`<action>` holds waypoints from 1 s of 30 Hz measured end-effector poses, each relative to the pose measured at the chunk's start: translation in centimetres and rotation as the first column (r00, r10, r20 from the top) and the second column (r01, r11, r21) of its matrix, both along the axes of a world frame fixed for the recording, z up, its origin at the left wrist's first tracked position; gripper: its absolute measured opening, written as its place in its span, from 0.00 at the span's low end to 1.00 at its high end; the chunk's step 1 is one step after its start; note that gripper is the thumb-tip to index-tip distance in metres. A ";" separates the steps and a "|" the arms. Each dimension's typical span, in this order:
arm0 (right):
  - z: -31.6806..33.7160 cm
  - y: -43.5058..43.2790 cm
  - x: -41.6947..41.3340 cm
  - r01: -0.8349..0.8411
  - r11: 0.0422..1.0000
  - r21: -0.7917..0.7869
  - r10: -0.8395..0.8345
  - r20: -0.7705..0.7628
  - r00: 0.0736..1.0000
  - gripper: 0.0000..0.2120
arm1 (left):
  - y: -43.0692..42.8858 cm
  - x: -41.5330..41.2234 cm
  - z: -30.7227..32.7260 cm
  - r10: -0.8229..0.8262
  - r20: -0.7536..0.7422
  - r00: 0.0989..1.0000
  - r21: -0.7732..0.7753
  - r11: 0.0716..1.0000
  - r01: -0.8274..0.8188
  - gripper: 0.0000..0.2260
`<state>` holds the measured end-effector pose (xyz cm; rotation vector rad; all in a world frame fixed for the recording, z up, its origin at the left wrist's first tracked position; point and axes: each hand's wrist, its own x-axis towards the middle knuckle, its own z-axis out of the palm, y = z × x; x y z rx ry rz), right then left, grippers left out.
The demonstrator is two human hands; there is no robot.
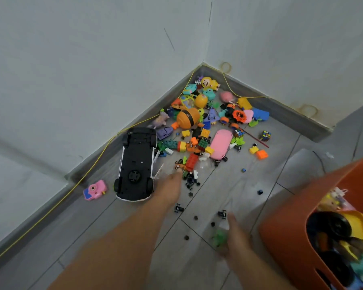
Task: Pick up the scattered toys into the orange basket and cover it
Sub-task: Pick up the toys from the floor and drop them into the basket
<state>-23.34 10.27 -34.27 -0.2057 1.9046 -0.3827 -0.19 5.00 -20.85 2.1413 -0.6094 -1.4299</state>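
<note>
A heap of scattered toys fills the floor corner: blocks, cubes, a pink car, an orange round toy. My left hand stretches toward the heap's near edge, its fingertips at a small orange toy; the blur hides whether it grips. My right hand is lower, fingers closed on a blurred green toy. The orange basket stands at the right with several toys inside.
An upside-down black and white toy car lies left of my left hand. A pink toy camera sits by the skirting. Small black wheels dot the tiles. A yellow cable runs along the wall.
</note>
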 end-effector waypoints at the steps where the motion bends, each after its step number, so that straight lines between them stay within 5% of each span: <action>1: -0.5 -1.8 0.4 -0.044 0.999 -0.017 0.044 0.007 0.999 0.55 | 0.7 -0.5 -1.0 -0.015 0.091 0.996 -0.003 1.000 0.016 0.26; 5: 5.5 -6.0 5.2 -0.181 0.978 -0.101 0.180 -0.019 0.984 0.47 | 5.0 -3.6 -4.8 0.188 0.116 0.975 0.095 0.975 -0.199 0.26; 9: 7.2 -7.6 6.9 -0.237 0.963 -0.125 0.249 0.095 0.964 0.30 | 4.0 -7.5 -4.7 0.465 -0.275 0.842 0.092 0.884 -0.458 0.23; 11: 7.7 -9.6 5.8 -0.273 0.945 -0.181 0.276 -0.005 0.961 0.32 | 2.0 -7.4 -4.1 0.519 -0.380 0.766 0.110 0.848 -0.519 0.20; 13: 7.9 -12.1 3.6 -0.353 0.908 -0.227 0.304 -0.224 0.926 0.32 | 1.6 -6.1 -3.5 0.517 -0.312 0.797 0.093 0.851 -0.517 0.23; 17: 7.6 -15.3 -1.4 -0.370 0.928 -0.051 0.292 -0.519 0.803 0.34 | 5.9 -4.8 -4.0 0.647 -0.113 0.754 0.171 0.761 -0.626 0.21; 20: 6.1 -14.5 -2.1 -0.239 0.971 -0.007 0.202 -0.509 0.836 0.37 | 7.4 -7.7 -3.9 0.861 -0.174 0.478 0.409 0.505 -0.760 0.24; 23: 4.6 -13.4 -1.3 -0.240 0.971 -0.002 0.205 -0.509 0.836 0.35 | 7.5 -10.0 -4.1 0.876 -0.348 0.333 0.452 0.468 -0.760 0.26; 30: 4.5 -16.7 0.1 -0.400 0.905 -0.145 0.290 -0.476 0.830 0.24 | 1.2 -8.1 -4.4 0.665 -0.511 0.544 0.218 0.713 -0.667 0.27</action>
